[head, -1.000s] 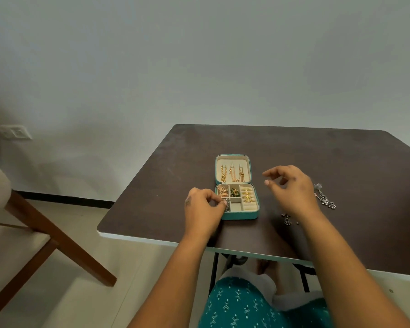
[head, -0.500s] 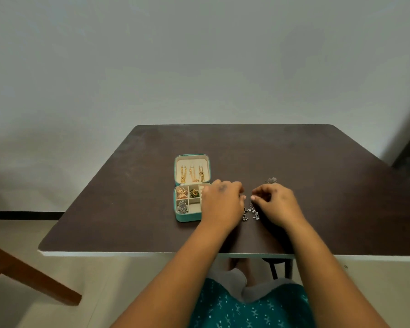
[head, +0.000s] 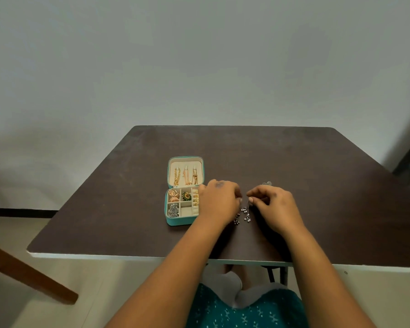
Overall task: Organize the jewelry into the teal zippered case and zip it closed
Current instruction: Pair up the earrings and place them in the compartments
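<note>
Both hands' grip pinching a silver dangling beaded jewelry piece (head: 244, 213), left hand (head: 219, 202), right hand (head: 273, 205), beside open teal zippered case (head: 178, 220), on dark brown tabletop (head: 317, 185).

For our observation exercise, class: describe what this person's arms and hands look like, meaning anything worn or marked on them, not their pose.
Both forearms are bare, with no sleeves in view. No rings, bangles or watch show on the left hand or the right hand. A dark smudge-like mark sits on the back of the left hand. Below the arms shows teal clothing with a small pale pattern.
</note>
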